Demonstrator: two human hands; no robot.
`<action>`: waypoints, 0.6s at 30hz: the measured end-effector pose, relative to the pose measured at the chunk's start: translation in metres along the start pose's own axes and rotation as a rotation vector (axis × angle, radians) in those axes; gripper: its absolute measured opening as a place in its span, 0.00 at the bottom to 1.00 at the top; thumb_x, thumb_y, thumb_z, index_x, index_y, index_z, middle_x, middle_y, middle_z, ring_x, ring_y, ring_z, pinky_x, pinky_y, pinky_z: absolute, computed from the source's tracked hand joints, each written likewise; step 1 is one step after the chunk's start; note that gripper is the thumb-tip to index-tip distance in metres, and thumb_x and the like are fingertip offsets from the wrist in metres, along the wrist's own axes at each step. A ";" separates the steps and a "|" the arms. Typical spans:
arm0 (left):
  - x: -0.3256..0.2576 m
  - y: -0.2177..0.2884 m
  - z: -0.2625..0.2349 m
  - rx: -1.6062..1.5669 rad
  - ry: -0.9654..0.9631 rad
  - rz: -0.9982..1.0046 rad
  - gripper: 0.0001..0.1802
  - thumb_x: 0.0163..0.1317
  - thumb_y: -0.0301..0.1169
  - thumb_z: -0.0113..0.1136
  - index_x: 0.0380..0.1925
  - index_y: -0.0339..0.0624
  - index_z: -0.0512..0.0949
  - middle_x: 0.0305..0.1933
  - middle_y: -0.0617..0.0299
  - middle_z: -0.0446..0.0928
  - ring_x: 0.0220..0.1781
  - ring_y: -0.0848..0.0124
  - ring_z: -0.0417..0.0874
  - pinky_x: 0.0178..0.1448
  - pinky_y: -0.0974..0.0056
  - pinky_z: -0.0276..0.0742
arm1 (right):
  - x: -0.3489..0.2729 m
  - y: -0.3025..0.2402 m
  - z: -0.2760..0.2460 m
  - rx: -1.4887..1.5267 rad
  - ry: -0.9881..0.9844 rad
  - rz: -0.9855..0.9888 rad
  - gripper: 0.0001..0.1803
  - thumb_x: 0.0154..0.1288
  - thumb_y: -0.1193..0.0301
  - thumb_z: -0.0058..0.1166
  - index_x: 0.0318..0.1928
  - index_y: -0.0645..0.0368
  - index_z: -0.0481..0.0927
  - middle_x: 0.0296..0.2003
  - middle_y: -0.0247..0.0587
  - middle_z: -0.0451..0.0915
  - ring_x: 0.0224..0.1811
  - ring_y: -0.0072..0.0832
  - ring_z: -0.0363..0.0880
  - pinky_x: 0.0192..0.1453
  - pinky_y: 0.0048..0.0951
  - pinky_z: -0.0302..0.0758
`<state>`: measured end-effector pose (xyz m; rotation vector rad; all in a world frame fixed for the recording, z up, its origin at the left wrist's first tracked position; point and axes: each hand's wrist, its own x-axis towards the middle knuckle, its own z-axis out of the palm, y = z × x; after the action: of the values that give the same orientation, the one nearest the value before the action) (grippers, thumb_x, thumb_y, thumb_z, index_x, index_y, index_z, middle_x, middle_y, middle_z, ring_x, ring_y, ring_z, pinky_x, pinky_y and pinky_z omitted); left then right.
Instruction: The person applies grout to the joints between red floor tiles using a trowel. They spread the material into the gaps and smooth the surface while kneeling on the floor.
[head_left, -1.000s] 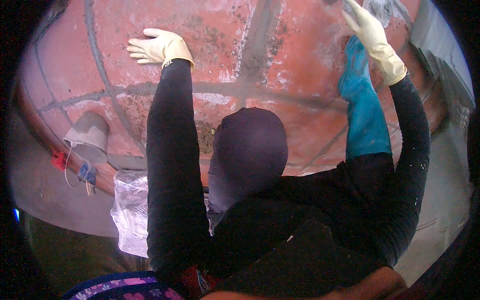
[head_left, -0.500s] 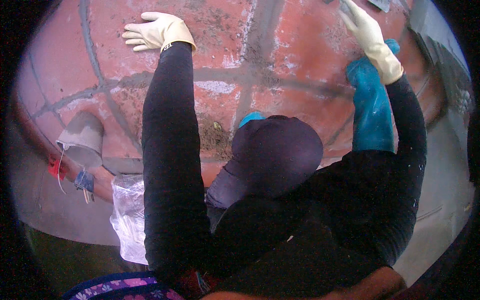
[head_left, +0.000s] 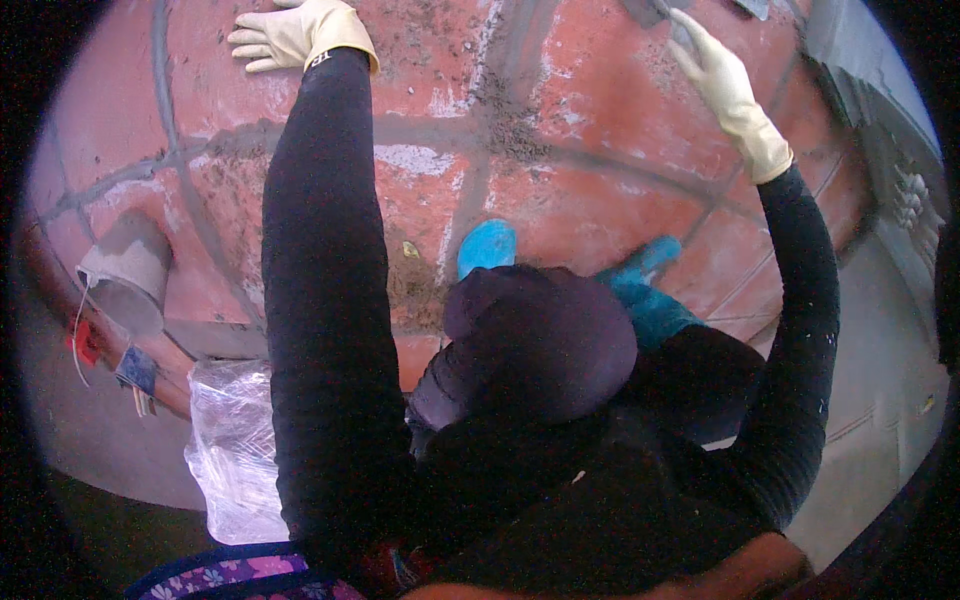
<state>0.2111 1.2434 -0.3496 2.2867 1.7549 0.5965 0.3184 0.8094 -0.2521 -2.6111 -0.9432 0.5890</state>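
My left hand, in a cream rubber glove, lies flat on a red tiled surface with grey mortar joints. Its fingers are spread and hold nothing. At the upper right my right hand, gloved alike, has its fingers closed at the edge of a flat grey trowel. The top of the picture cuts the trowel off, so its handle is hidden. Loose grey mortar crumbs lie along the joint between the hands.
A mortar-stained bucket lies tipped at the left, near a blue-headed brush and a red object. Clear plastic wrapping sits beside my left arm. Another grey piece shows at the top. My blue boots rest on the tiles.
My right leg has bent and its boot has drawn back toward me. The right hand has shifted slightly left and down, more of the trowel showing. My left hand stays flat while the view shifts.
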 end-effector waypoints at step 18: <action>-0.133 -0.197 -0.168 -0.186 -0.259 0.273 0.31 0.74 0.40 0.48 0.71 0.33 0.61 0.75 0.37 0.58 0.79 0.41 0.53 0.79 0.37 0.42 | -0.047 -0.016 0.041 -0.112 0.060 -0.022 0.27 0.69 0.62 0.55 0.68 0.45 0.71 0.44 0.47 0.84 0.43 0.43 0.85 0.44 0.40 0.83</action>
<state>-0.0625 1.1562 -0.3014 2.3634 1.2303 0.4598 0.2577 0.7962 -0.2682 -2.6959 -1.0124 0.4621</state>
